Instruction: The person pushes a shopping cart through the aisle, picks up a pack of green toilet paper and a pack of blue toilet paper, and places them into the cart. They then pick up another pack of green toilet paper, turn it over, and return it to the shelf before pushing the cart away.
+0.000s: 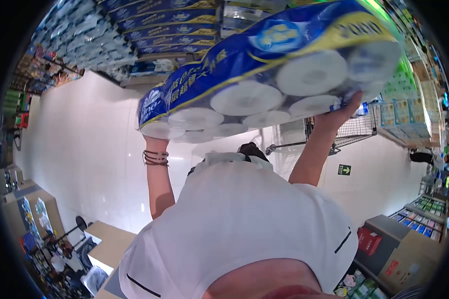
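A large pack of toilet paper rolls (219,74) in blue and yellow plastic film is held up in front of me, tilted with its right end higher in the picture. White roll ends show through the clear film on the side facing me. My right hand (342,112) grips the lower edge near the right end, thumb side visible against the film. Under the left end is my left hand (156,141), mostly hidden by the pack; dark bracelets circle that wrist. Its fingers do not show.
Stacked blue and yellow packs (172,30) fill a shelf beyond. A wire shopping cart (356,127) stands to the right, near stacked boxed goods (404,117). Cardboard boxes (110,244) are at the lower left, beside glossy white floor (85,149).
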